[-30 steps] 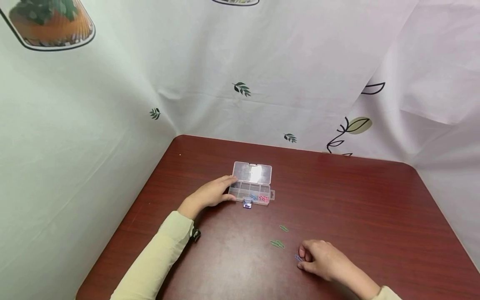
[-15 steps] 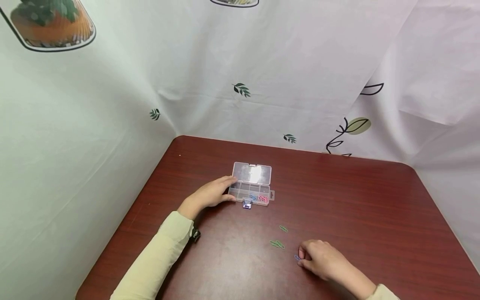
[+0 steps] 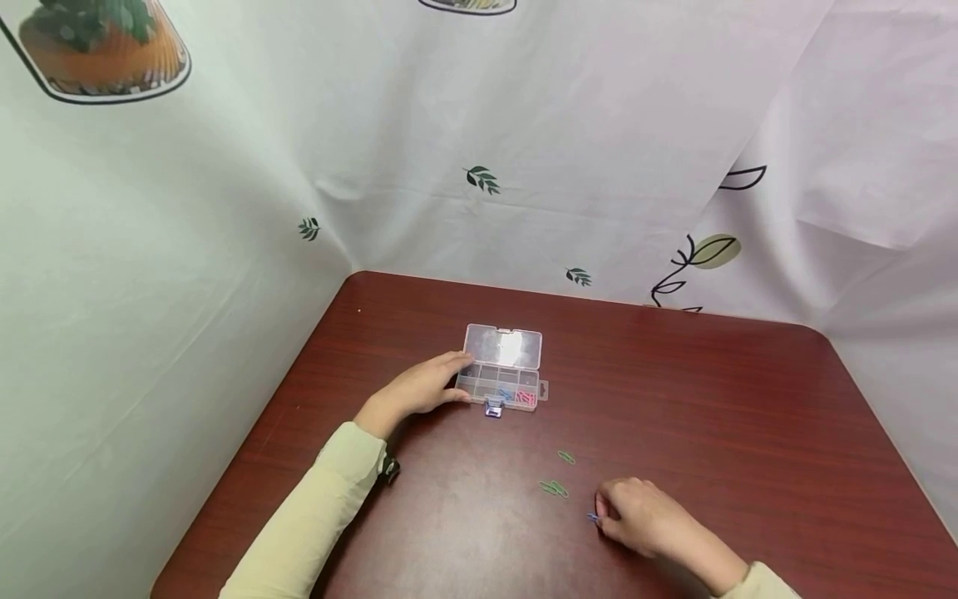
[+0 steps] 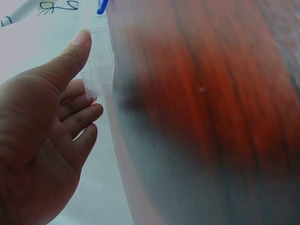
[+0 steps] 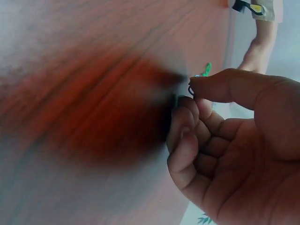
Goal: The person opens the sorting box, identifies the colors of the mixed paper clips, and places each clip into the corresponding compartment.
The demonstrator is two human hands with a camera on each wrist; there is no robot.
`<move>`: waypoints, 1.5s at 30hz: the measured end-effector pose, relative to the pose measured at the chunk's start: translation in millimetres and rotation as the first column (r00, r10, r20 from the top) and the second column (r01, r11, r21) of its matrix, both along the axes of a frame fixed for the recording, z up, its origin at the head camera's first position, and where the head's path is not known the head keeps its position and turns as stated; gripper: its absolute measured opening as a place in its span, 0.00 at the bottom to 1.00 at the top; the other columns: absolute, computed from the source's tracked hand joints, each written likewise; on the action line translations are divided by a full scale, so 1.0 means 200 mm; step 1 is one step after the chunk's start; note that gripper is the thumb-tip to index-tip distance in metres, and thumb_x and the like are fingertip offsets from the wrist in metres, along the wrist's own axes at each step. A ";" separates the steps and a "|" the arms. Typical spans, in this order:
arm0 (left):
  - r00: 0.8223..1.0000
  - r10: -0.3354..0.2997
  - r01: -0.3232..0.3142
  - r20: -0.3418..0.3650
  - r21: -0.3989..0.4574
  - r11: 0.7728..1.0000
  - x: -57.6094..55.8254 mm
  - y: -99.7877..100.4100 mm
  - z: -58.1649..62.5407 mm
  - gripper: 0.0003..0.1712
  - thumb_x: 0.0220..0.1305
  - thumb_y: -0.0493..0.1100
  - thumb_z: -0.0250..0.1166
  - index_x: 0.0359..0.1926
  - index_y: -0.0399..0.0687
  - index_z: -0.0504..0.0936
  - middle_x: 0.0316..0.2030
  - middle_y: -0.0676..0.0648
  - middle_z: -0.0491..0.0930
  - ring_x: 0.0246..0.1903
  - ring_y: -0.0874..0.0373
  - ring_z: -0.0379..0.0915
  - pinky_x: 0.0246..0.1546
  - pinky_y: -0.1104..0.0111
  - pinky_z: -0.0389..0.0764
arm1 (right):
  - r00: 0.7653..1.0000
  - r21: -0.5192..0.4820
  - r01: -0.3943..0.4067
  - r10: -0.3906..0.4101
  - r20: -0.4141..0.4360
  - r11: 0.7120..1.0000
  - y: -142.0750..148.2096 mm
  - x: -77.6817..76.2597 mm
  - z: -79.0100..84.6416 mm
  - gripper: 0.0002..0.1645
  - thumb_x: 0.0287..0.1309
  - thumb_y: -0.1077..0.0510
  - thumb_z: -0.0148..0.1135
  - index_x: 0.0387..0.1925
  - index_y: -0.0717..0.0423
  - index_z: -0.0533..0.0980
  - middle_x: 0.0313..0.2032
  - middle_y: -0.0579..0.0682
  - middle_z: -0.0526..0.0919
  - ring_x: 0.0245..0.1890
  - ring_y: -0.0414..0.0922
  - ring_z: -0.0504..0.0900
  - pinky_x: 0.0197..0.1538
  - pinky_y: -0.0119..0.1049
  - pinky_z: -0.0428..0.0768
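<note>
In the head view my left hand [image 3: 422,388] holds the left end of a clear plastic compartment box [image 3: 486,388], thumb at the front side and fingers at the back. The box's lid [image 3: 490,345] is raised at the back. Pink paper clips [image 3: 526,398] lie in its front right compartment, and blue paper clips [image 3: 505,394] in the one beside it. Low on the table, my right hand [image 3: 644,516] pinches a blue paper clip [image 3: 592,517] between thumb and fingers; in the right wrist view only a dark loop of the clip [image 5: 191,90] shows.
Left of my right hand lie green paper clips: one [image 3: 566,457] apart, others [image 3: 554,488] close together. The brown table [image 3: 711,399] meets white patterned cloth [image 3: 599,150] at the back and sides. A blue latch [image 3: 494,408] hangs at the box's front.
The blue paper clip has turned slightly and less of it shows beyond my right fingertips. My left hand and the box stay where they were.
</note>
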State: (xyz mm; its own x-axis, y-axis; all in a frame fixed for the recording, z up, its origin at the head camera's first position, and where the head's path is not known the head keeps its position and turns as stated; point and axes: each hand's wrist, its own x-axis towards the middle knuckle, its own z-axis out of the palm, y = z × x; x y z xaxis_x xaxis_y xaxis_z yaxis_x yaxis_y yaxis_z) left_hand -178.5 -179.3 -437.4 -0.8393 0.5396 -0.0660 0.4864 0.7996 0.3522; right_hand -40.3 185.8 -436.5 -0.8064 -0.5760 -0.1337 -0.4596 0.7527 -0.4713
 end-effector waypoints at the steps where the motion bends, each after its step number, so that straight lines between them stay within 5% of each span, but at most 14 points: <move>1: 1.000 -0.001 0.001 0.000 0.003 1.000 0.00 0.00 0.00 0.41 0.67 0.55 0.68 0.72 0.37 0.68 0.71 0.38 0.67 0.72 0.46 0.63 0.71 0.55 0.66 | 1.000 -0.017 -0.006 0.006 -0.001 1.000 0.00 0.00 0.00 0.16 0.53 0.62 0.68 0.23 0.41 0.70 0.22 0.32 0.67 0.20 0.29 0.62 0.23 0.27 0.64; 12: 1.000 0.007 -0.007 0.014 -0.004 1.000 0.00 0.00 -0.01 0.41 0.67 0.55 0.68 0.73 0.38 0.67 0.71 0.38 0.67 0.71 0.46 0.63 0.72 0.55 0.66 | 0.998 -0.201 -0.053 0.049 -0.027 0.978 -0.04 -0.07 0.05 0.12 0.57 0.68 0.68 0.28 0.49 0.77 0.26 0.33 0.76 0.25 0.26 0.70 0.26 0.25 0.73; 29: 1.000 0.002 -0.002 0.005 -0.007 1.000 0.01 0.00 0.01 0.41 0.67 0.55 0.68 0.73 0.38 0.68 0.71 0.39 0.67 0.71 0.46 0.63 0.71 0.55 0.66 | 0.982 -0.199 -0.043 0.005 -0.189 0.979 -0.12 -0.17 0.10 0.10 0.55 0.68 0.69 0.29 0.50 0.78 0.26 0.35 0.76 0.27 0.28 0.72 0.29 0.27 0.75; 45: 1.000 -0.003 0.003 -0.001 -0.005 1.000 0.00 0.00 0.01 0.41 0.67 0.55 0.68 0.72 0.37 0.67 0.71 0.38 0.67 0.71 0.46 0.64 0.71 0.55 0.66 | 0.978 -0.175 -0.006 -0.031 -0.205 0.985 -0.22 -0.26 0.12 0.09 0.56 0.66 0.69 0.29 0.49 0.79 0.24 0.35 0.74 0.25 0.30 0.70 0.30 0.28 0.73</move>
State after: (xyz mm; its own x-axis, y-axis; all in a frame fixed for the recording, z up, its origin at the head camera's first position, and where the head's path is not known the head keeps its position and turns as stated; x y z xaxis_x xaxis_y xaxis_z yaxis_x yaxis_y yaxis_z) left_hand -177.8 -178.6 -436.0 -0.8379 0.5416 -0.0683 0.4888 0.8001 0.3477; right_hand -92.6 141.2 -412.5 -0.8133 -0.5655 0.1369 -0.5515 0.6741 -0.4914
